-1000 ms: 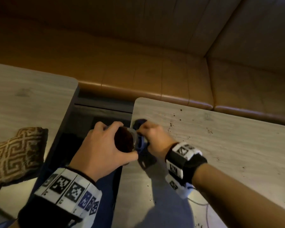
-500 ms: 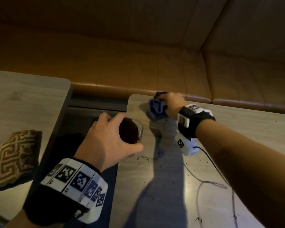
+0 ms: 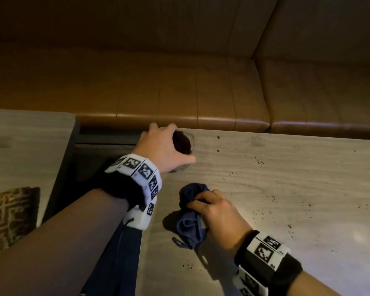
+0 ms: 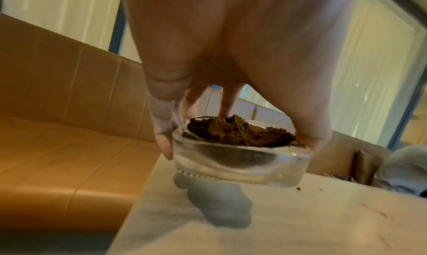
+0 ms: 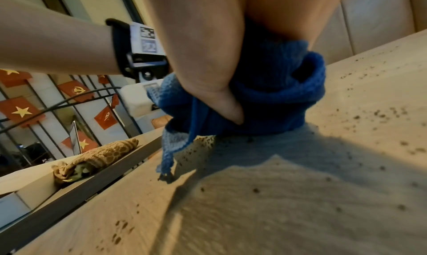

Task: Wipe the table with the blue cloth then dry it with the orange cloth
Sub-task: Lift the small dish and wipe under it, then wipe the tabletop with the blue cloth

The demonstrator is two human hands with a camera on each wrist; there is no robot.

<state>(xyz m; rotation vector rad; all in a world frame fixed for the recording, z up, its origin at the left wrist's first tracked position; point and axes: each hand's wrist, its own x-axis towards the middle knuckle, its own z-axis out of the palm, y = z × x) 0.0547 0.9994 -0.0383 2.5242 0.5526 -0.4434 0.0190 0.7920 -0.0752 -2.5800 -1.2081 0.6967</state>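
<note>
From the head view, a pale wood-grain table runs up to a tan leather bench seat along its far edge, and dark brown crumbs are scattered across its top. A second wood-grain table stands to the left across a dark gap, with a brown and cream patterned cloth lying on it. The left hand curls around a small clear glass dish at the table's far left corner. The right hand clutches a bunched blue cloth near the table's left edge, closer to the person than the dish.

In the left wrist view, the fingers and thumb grip the dish by its rim. It is heaped with dark brown grounds and tilted, with a shadow on the table beneath it. Bright curtained windows rise behind the bench.

In the right wrist view, the thumb presses into the blue cloth, whose lower folds meet the crumb-strewn table. The patterned cloth lies rolled on the neighbouring table, and red flags hang on the wall behind.
</note>
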